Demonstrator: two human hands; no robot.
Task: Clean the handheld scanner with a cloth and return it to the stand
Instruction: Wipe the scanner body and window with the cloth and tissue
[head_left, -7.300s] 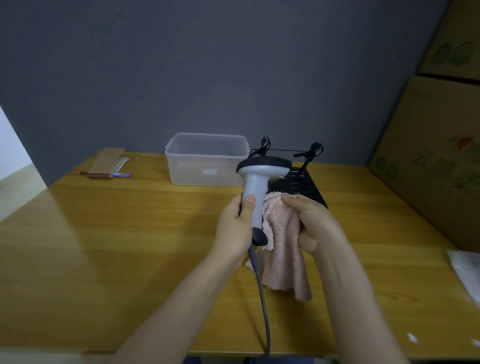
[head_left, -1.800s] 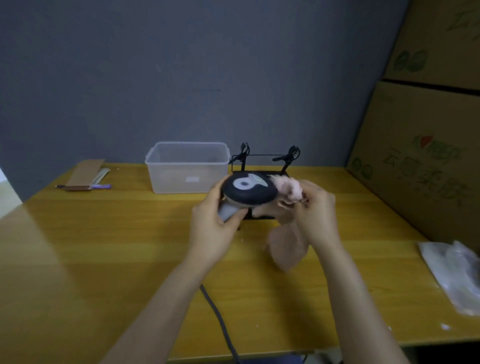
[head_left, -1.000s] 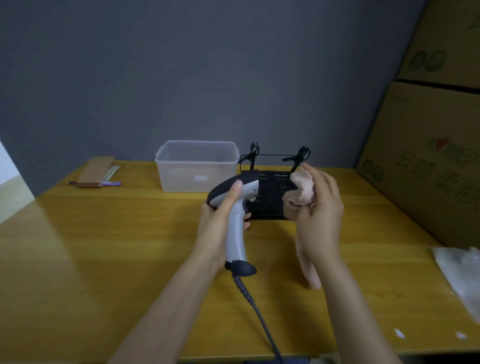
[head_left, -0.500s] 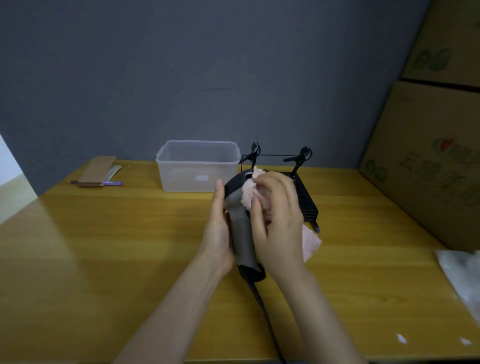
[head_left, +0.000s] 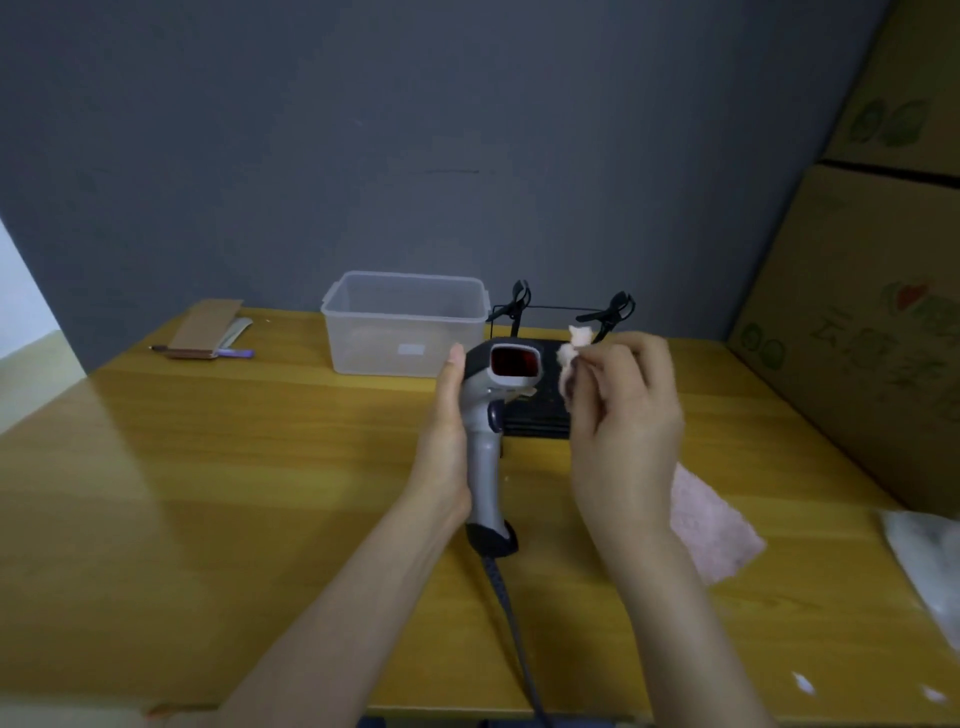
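Note:
My left hand (head_left: 445, 435) grips the grey handle of the handheld scanner (head_left: 491, 415), held upright above the table with its red scan window facing me. Its dark cable (head_left: 511, 618) runs down toward the table's near edge. My right hand (head_left: 621, 415) holds a bunched pink cloth (head_left: 714, 525) just right of the scanner's head, not touching it; the cloth's loose end hangs behind my wrist. The black stand (head_left: 540, 415) with two clips sits on the table behind the scanner, partly hidden by it.
A clear plastic box (head_left: 405, 322) stands left of the stand. Cardboard and a pen (head_left: 208, 338) lie at the far left. Stacked cardboard boxes (head_left: 872, 322) wall the right side, and a clear plastic bag (head_left: 930, 561) lies at the right edge of the wooden table (head_left: 208, 493).
My right hand has pulled the cloth off the scanner's head and moved right. The scanner has turned so that its red window now faces me.

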